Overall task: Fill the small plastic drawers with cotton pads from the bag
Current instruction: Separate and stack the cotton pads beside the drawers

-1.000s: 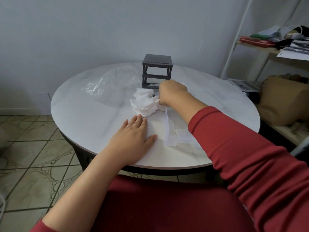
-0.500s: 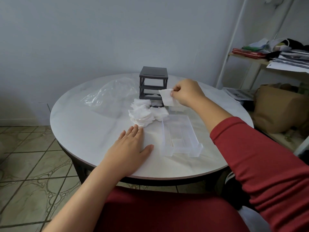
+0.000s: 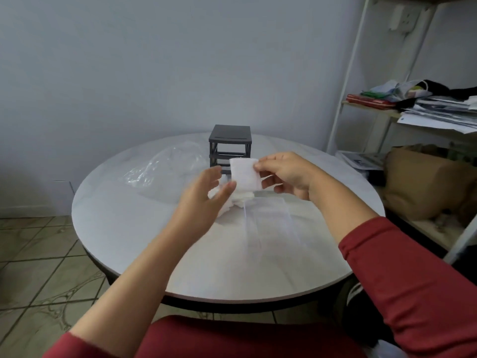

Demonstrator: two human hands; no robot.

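Observation:
My right hand point(image 3: 286, 174) pinches a square white cotton pad point(image 3: 244, 173) by its right edge, held up above the table. My left hand point(image 3: 206, 195) is raised beside it, fingers loosely spread, thumb tip at the pad's lower left corner. A heap of white cotton pads point(image 3: 233, 202) lies on the table below, partly hidden by my left hand. A clear plastic drawer point(image 3: 271, 223) sits pulled out on the table in front of the heap. The dark grey drawer frame point(image 3: 229, 148) stands behind. The clear plastic bag point(image 3: 165, 166) lies to the left.
The round white marble table point(image 3: 129, 228) ends close to my lap. A white shelf point(image 3: 402, 117) piled with papers stands at the right, with a brown bag point(image 3: 426, 182) below. Tiled floor lies to the left.
My left hand has lifted off the table and come up to the pad. My right hand has brought the pad nearer, in front of the drawer frame.

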